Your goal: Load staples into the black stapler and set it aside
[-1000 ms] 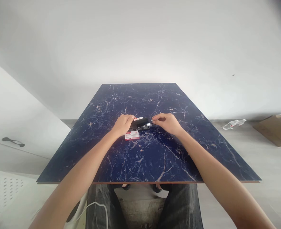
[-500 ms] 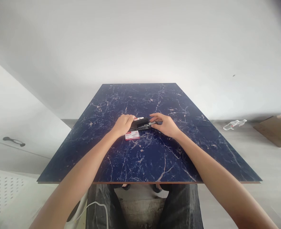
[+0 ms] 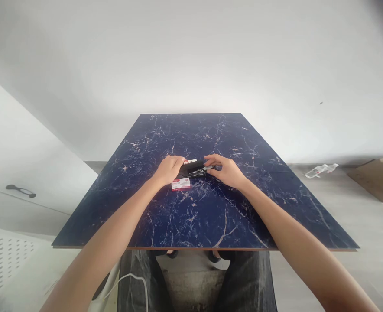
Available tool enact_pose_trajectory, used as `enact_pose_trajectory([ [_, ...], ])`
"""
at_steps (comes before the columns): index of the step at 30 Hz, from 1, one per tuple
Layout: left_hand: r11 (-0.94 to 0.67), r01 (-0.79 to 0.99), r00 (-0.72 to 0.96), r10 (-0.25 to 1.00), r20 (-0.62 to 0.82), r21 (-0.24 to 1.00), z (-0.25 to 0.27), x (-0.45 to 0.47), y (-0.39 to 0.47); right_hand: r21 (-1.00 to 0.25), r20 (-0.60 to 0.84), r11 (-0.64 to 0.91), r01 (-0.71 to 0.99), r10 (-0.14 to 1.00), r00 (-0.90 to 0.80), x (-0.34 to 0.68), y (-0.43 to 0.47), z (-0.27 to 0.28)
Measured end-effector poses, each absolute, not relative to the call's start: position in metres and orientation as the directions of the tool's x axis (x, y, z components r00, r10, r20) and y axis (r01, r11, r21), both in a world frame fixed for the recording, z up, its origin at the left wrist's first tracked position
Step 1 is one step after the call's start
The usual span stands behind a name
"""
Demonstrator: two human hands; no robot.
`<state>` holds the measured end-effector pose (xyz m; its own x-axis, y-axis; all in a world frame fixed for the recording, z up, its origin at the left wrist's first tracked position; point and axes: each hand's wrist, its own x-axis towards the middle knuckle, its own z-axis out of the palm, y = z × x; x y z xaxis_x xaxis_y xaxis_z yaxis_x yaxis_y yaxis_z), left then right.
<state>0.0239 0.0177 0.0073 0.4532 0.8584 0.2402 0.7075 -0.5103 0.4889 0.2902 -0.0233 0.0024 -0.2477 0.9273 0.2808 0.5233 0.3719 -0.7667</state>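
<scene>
A black stapler (image 3: 195,166) lies on the dark blue marbled table (image 3: 191,216), its top part raised and its metal channel showing. My left hand (image 3: 171,168) is closed over the stapler's left end and covers that end. At the other end, my right hand (image 3: 223,168) pinches a small silvery strip (image 3: 207,167), which looks like staples, against the channel. Just in front of the stapler is a red-and-white box (image 3: 180,184), partly beneath my left hand's edge. Another red-and-white piece (image 3: 190,161) shows behind the stapler, mostly hidden.
On the floor to the right are a clear plastic bottle (image 3: 321,170) and a cardboard box (image 3: 375,180). A white cabinet with a dark handle (image 3: 21,191) stands to the left. A white cable (image 3: 131,276) hangs near my leg, below the table's front edge.
The view has shifted very slightly. Both hands stay in place around the stapler, with no clear change in their grip.
</scene>
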Motion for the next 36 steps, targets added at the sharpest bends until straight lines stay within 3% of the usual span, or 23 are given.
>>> enact_pose_trajectory([
  [36,-0.517,0.701,0.459,0.854,0.243,0.492,0.0084,0.0235,0.0176,-0.718,0.269,0.392,0.575,0.918,-0.29,0.2918,-0.0223,-0.0001],
])
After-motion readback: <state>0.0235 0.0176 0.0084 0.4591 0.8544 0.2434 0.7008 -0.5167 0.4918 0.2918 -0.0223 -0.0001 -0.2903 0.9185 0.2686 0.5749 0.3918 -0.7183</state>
